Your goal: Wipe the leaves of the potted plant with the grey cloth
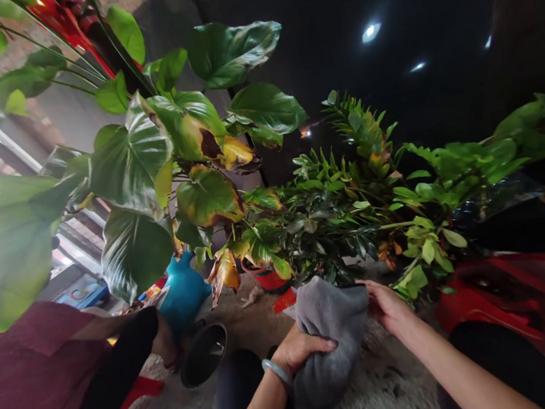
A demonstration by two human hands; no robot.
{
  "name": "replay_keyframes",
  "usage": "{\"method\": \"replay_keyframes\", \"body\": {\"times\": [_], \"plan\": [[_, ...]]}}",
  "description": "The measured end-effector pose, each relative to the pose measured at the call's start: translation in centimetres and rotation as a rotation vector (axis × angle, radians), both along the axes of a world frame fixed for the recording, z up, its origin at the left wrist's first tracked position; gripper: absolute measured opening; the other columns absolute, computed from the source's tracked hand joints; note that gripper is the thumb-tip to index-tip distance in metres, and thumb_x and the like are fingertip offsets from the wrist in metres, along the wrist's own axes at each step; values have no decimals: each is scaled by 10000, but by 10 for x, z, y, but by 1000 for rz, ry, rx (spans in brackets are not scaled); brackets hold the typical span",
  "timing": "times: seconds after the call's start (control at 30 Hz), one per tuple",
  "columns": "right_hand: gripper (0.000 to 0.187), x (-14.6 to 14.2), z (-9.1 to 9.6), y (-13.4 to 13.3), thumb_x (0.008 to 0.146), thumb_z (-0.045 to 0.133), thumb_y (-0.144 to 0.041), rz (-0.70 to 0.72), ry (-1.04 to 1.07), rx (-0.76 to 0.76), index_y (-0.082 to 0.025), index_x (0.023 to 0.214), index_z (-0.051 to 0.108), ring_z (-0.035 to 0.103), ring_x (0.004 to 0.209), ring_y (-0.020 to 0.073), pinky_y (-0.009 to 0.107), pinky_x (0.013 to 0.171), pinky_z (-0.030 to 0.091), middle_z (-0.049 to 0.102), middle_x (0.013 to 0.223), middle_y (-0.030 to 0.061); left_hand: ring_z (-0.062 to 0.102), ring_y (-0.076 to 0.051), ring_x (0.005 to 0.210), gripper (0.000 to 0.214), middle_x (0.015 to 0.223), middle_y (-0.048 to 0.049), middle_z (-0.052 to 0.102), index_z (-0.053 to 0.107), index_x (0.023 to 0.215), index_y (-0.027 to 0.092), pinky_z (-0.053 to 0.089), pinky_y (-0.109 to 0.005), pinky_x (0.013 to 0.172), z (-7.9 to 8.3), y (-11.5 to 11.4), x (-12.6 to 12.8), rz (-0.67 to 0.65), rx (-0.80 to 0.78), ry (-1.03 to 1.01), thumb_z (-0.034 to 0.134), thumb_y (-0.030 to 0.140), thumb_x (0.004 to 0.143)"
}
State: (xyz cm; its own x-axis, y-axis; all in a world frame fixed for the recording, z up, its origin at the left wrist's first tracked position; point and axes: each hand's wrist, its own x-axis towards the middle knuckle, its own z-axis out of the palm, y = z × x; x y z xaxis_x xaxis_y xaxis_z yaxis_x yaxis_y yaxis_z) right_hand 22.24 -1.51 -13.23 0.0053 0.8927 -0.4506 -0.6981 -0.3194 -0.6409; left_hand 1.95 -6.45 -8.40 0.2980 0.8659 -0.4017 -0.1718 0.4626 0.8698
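Observation:
A soft grey cloth hangs bunched between my hands, low in the middle of the view. My left hand, with a pale bangle on the wrist, is closed on it, its thumb lying across the front. At the cloth's upper right edge, my right hand pinches the fabric; some of its fingers are hidden behind the edge. Leafy green plants grow just beyond both hands. A small red-and-white piece shows behind the cloth.
Large broad leaves, some browned, hang over the left side. A teal watering can and a dark bucket stand near a person in a maroon top. A red plastic item lies to the right.

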Motion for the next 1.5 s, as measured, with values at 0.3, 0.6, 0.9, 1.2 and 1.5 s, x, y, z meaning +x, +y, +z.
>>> {"method": "replay_keyframes", "body": {"times": [0.3, 0.6, 0.9, 1.2, 1.5], "plan": [[275, -1, 12, 1, 486, 778, -127, -41, 31, 130, -205, 724, 666, 542, 478, 126, 273, 483, 477, 619, 544, -37, 741, -207, 751, 194, 700, -7, 766, 711, 801, 173, 584, -315, 839, 97, 74, -19, 659, 227, -232, 792, 164, 625], [221, -4, 12, -1, 461, 761, -116, -76, 13, 111, -191, 665, 717, 554, 482, 129, 280, 489, 513, 648, 550, -8, 760, -301, 787, 302, 755, -130, 787, 746, 882, 90, 600, -391, 806, 5, -3, -36, 189, -123, -37, 827, 199, 612], [244, -9, 21, -2, 420, 863, -157, -124, 12, 132, -191, 599, 699, 514, 456, 93, 231, 461, 505, 614, 505, -31, 755, -230, 821, 156, 719, -30, 777, 721, 851, 159, 590, -329, 870, 92, 65, -23, 650, 151, -179, 705, 114, 702], [285, -2, 20, -3, 399, 845, -115, -63, 10, 106, -181, 650, 727, 564, 453, 120, 261, 456, 526, 656, 522, -15, 757, -309, 736, 309, 657, -97, 765, 739, 765, 100, 601, -397, 800, 10, 0, -45, 196, -115, -152, 866, 160, 490], [296, -8, 28, -4, 369, 860, -182, -79, -25, 164, -175, 634, 728, 527, 433, 89, 233, 440, 491, 625, 488, -37, 722, -203, 625, 190, 636, -25, 753, 719, 806, 144, 601, -310, 713, 67, 67, -21, 593, 70, -129, 757, 99, 626]]}}
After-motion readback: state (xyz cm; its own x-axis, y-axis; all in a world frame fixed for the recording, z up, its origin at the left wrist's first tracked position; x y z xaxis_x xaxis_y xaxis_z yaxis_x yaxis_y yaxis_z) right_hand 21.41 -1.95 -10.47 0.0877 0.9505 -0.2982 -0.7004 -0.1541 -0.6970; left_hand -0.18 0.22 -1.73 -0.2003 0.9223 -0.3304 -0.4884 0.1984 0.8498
